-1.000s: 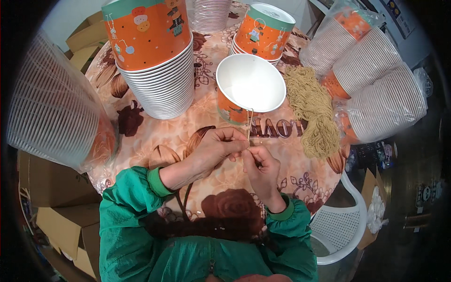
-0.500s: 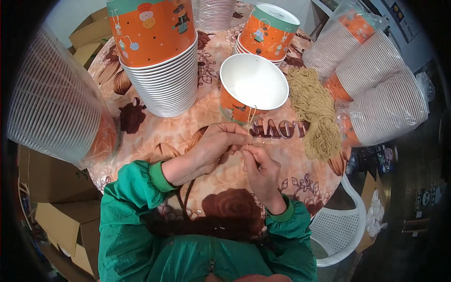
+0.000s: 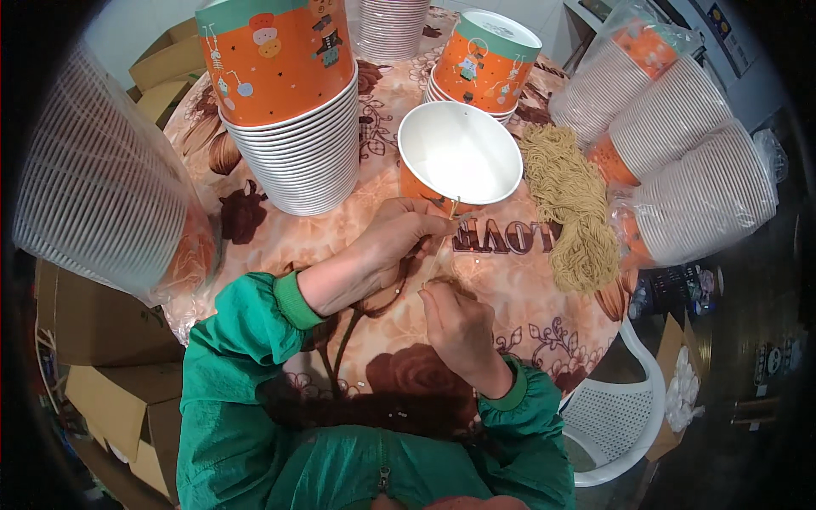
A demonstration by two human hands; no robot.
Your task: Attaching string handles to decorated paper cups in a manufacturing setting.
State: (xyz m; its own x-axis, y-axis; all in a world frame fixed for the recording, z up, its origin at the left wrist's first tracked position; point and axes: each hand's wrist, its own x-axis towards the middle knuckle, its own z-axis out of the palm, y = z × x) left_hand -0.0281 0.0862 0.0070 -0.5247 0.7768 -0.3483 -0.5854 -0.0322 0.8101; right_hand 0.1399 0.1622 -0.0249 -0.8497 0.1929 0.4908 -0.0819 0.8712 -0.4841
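Down and away from my left hand, my right hand has drawn back, thumb and finger pinched on the tan cord. My left, now closer to the orange bucket, grips that cord below the near rim; the bucket stands on the surface beside a yarn skein.

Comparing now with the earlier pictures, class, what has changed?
The left hand moved up toward the open tub; the right hand moved down and left, opening a gap between them. The left still pinches the cord. The tub and tan yarn stayed put.
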